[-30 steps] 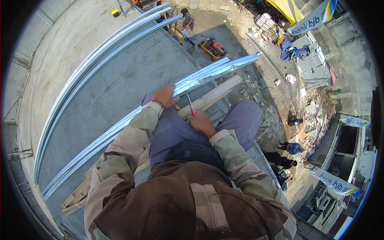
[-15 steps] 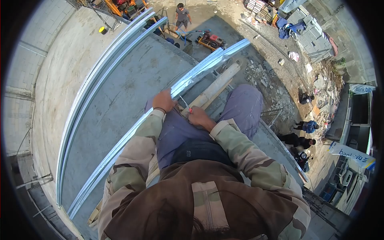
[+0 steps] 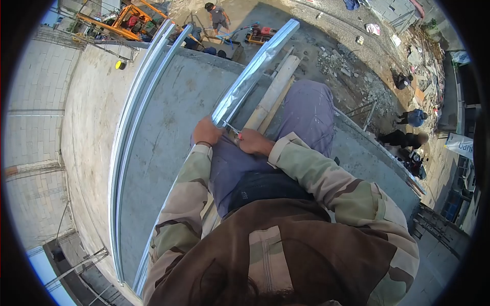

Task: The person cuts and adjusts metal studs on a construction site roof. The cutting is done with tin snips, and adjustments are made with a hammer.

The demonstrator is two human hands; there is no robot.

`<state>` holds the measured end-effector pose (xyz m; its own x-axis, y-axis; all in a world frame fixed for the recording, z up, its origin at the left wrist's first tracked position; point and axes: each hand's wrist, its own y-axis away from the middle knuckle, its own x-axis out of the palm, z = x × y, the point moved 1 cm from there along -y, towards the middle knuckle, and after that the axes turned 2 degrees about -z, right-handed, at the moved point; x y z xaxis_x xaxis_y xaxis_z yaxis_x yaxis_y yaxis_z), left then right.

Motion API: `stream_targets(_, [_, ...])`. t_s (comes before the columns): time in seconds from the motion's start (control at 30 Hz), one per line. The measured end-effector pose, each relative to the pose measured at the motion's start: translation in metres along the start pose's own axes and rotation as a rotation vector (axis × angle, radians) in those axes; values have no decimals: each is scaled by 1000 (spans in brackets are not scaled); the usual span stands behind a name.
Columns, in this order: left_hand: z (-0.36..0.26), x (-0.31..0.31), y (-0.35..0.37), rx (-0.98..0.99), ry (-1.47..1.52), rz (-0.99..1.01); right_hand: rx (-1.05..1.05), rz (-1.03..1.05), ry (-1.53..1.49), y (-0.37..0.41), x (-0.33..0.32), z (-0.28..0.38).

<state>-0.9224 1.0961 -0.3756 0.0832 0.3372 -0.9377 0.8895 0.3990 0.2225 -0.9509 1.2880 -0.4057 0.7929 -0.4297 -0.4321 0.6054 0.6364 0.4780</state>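
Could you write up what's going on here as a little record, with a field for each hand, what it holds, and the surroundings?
Left hand: gripping the long metal strips
Right hand: holding a thin tool with a red handle
Tool tip: close to the strips; contact unclear
Beside the strips: a pale pole
Further left: more long metal strips on a grey concrete surface
Beyond the surface: a standing person and rubble
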Motion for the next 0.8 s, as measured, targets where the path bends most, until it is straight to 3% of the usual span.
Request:
stream_targets(0.43, [-18,0,17,-57,-135,-102,-115,-116,81,-1,5,-12])
stream_targets(0.8, [-20,2,22,-45,-112,-143,-61,-99,88,-8,9,-21])
